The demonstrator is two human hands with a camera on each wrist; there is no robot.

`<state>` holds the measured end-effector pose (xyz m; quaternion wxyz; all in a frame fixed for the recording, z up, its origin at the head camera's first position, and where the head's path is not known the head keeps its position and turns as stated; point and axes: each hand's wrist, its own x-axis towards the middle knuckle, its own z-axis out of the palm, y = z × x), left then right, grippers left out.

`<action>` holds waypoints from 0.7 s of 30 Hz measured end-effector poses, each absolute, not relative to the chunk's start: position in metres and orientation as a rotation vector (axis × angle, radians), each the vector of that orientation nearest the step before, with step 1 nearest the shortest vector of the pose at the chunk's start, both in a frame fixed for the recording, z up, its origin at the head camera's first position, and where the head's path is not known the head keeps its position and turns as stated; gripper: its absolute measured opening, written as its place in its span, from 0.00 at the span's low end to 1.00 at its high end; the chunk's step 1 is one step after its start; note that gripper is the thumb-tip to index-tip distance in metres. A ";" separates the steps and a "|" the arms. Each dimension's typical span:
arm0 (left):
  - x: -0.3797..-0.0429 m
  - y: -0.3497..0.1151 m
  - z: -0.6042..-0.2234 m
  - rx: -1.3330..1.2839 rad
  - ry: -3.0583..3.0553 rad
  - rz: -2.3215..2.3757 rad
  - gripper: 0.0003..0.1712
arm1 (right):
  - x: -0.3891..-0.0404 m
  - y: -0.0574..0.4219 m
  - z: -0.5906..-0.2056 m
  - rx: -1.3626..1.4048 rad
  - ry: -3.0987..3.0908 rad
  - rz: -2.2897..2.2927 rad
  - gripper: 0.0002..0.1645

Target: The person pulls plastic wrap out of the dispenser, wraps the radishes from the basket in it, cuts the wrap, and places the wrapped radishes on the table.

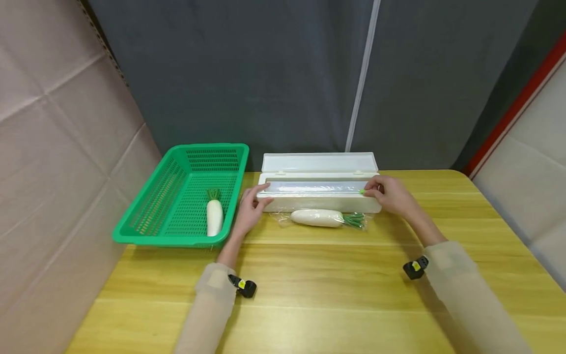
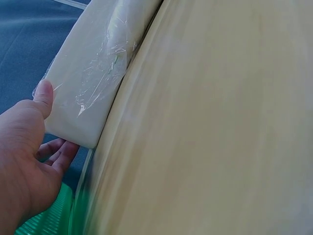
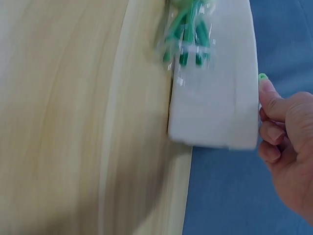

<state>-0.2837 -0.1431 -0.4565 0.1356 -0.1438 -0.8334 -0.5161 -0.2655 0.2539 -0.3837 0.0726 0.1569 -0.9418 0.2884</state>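
Note:
A white cling film box lies lengthwise with its lid tipped back, and clear film shows along its top. My left hand grips the box's left end, thumb on the front edge and other fingers round the end. At the right end, my right hand pinches a small green slide cutter, its fingers curled. Against the box's front lies a white radish with green stems, wrapped in clear film. In the right wrist view the film covers the stems.
On the left, beside my left forearm, stands a green plastic basket holding one unwrapped white radish. A dark grey curtain hangs behind the wooden table. Pale cloth walls flank both sides.

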 end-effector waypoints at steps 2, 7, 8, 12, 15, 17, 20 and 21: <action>-0.283 -0.143 -0.456 -0.419 -2.405 -1.488 0.25 | -0.263 0.261 -0.383 0.445 -2.819 0.858 0.04; -0.282 -0.142 -0.455 -0.440 -2.383 -1.486 0.25 | -0.259 0.271 -0.383 0.418 -2.812 0.835 0.05; -0.283 -0.143 -0.456 -0.440 -2.384 -1.485 0.24 | -0.260 0.272 -0.383 0.415 -2.816 0.836 0.05; -0.283 -0.143 -0.457 -0.442 -2.388 -1.484 0.24 | -0.259 0.273 -0.383 0.398 -2.827 0.827 0.06; -0.283 -0.143 -0.457 -0.440 -2.393 -1.491 0.24 | -0.259 0.274 -0.382 0.401 -2.825 0.821 0.06; -0.282 -0.143 -0.457 -0.441 -2.394 -1.498 0.24 | -0.258 0.275 -0.382 0.401 -2.826 0.813 0.06; -0.282 -0.143 -0.456 -0.443 -2.393 -1.500 0.25 | -0.258 0.276 -0.381 0.388 -2.831 0.809 0.06; -0.282 -0.143 -0.456 -0.445 -2.392 -1.499 0.25 | -0.257 0.277 -0.381 0.378 -2.833 0.809 0.06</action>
